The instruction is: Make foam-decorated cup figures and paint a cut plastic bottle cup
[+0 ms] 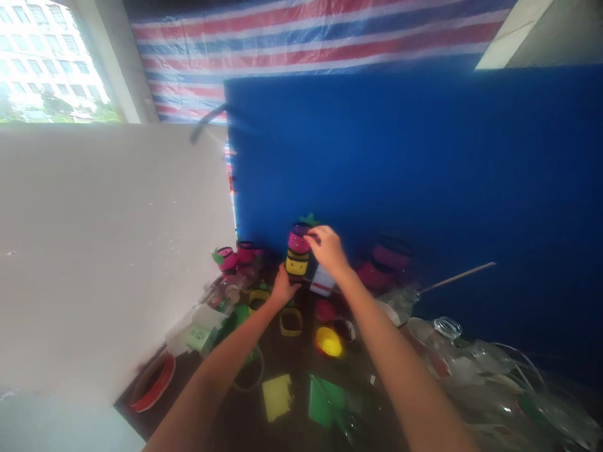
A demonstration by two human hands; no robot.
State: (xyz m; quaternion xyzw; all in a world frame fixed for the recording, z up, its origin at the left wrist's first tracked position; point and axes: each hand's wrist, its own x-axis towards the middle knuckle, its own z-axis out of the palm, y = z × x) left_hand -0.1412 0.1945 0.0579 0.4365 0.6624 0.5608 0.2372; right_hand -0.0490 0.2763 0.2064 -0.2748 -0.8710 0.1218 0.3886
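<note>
Pink and yellow, 2 small cups with drawn faces stand stacked near the middle of the view, the pink cup above the yellow cup. 2 bare forearms reach forward from the lower edge. The left hand is at the base of the yellow cup, fingers on its left side and thumb pointing right beneath it, supporting the stack. The right hand comes in higher, wrist bent, thumb and forefinger drawn close together at the pink cup's right side; I cannot tell whether they pinch anything.

Below is a dark tabletop with a bright yellow bowl, a pale yellow sheet and a green sheet. Clear containers crowd the right side; a red-rimmed dish lies at the left edge. Behind rises a blue panel, meeting a whitish panel at left, with striped sheeting above and a pale building outside.
</note>
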